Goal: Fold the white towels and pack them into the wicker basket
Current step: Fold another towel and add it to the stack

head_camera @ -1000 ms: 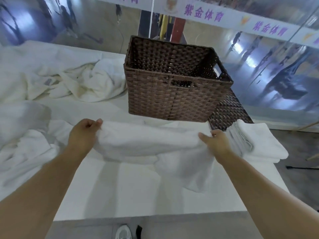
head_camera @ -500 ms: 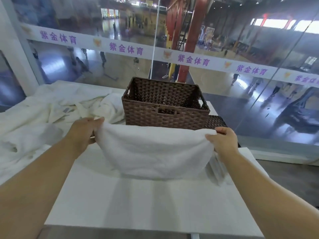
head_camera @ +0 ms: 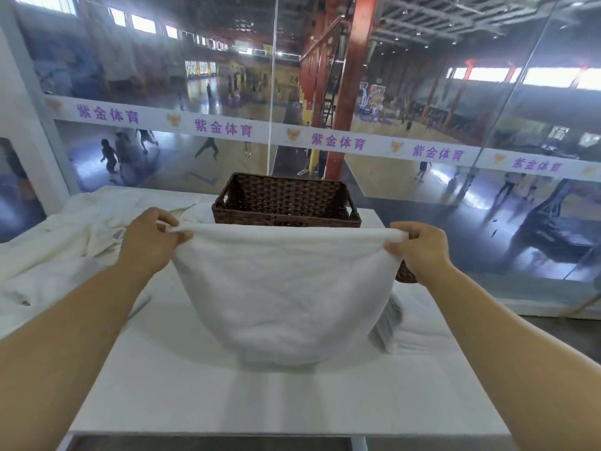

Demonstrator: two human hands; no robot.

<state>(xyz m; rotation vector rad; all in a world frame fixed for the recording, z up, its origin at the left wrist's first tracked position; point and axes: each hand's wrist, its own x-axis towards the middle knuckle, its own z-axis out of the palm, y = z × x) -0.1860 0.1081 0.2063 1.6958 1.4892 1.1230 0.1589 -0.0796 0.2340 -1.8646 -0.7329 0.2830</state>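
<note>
A white towel (head_camera: 286,294) held up by its top corners, ready for folding.

The left hand (head_camera: 148,242) and the right hand (head_camera: 419,250) each pinched a top corner between closed fingers, keeping the upper edge taut between them so the cloth hung flat, its lower edge resting on the table (head_camera: 292,405) below, probably to line up the first fold. The wicker basket (head_camera: 286,203) stood just beyond the hands, seemingly empty. Unfolded towels (head_camera: 65,242) lay heaped outside the left hand; a folded stack (head_camera: 388,323) sat below the right hand, partly hidden.

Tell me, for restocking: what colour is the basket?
Dark brown woven wicker basket, clearest in the head view.
</note>
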